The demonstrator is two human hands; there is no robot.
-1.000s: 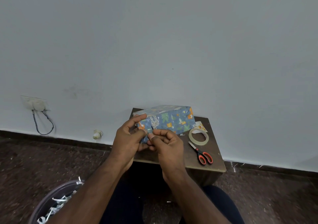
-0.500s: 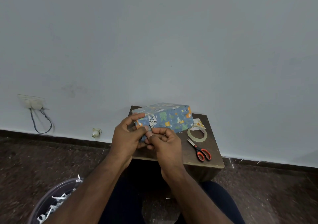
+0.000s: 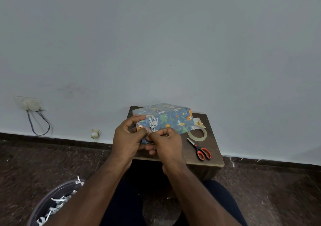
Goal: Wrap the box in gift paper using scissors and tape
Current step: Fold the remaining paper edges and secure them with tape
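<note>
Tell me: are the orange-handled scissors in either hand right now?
No, the orange-handled scissors lie on the brown wooden table, apart from both hands.

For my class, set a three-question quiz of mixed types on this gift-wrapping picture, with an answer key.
1. True or false: the scissors lie on the table, untouched by either hand.
2. Multiple choice: where is the tape roll? A) on the floor B) on the table, between the wrapped box and the scissors C) in the bin
3. Fill in: both the left hand and the right hand work at the box's ____ end, as the camera sees it.

Key: 1 true; 2 B; 3 left, where the fingers pinch the paper at the near corner.
</note>
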